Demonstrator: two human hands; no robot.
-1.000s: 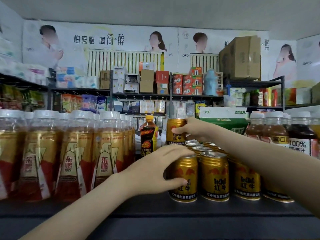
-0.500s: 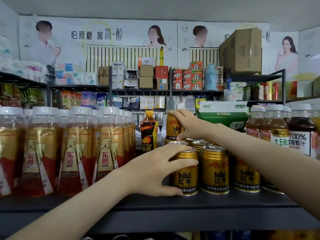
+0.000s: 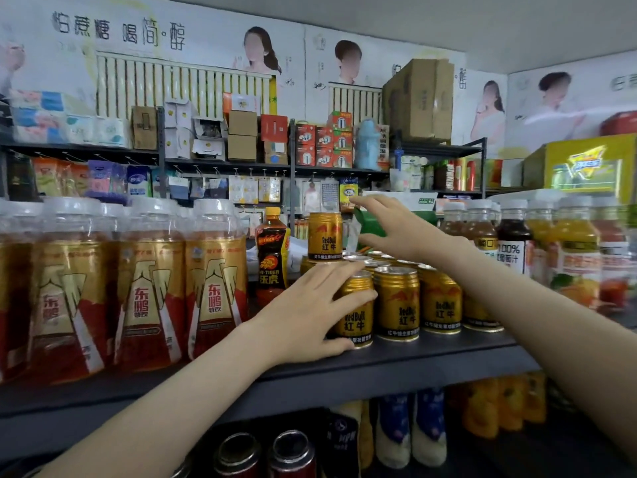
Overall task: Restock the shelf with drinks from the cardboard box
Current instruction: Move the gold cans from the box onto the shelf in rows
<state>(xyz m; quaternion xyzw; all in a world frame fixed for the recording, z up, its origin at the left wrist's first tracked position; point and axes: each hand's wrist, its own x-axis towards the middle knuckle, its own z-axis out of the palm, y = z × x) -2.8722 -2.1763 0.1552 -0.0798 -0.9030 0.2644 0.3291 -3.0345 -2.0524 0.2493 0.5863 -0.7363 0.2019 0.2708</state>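
Note:
Several gold Red Bull cans (image 3: 396, 301) stand in rows on the dark shelf board (image 3: 431, 353). My left hand (image 3: 306, 315) wraps around the front-left gold can (image 3: 358, 315), fingers over its top and side, thumb low near the base. One more gold can (image 3: 325, 236) stands stacked on top of the back cans. To the right of that stacked can, my right hand (image 3: 393, 229) hovers with fingers spread, apart from it and holding nothing. The cardboard box the drinks come from is out of view.
Tall gold-and-red bottles (image 3: 151, 288) fill the shelf to the left, with a dark Hi-Tiger bottle (image 3: 272, 257) behind. Juice bottles (image 3: 572, 257) stand at the right. A green carton (image 3: 372, 225) lies behind my right hand. More bottles and cans sit on the shelf below (image 3: 396, 439).
My right hand has let go of the stacked gold can and pulled back to the right, fingers opening. My left hand stays on the front-left can.

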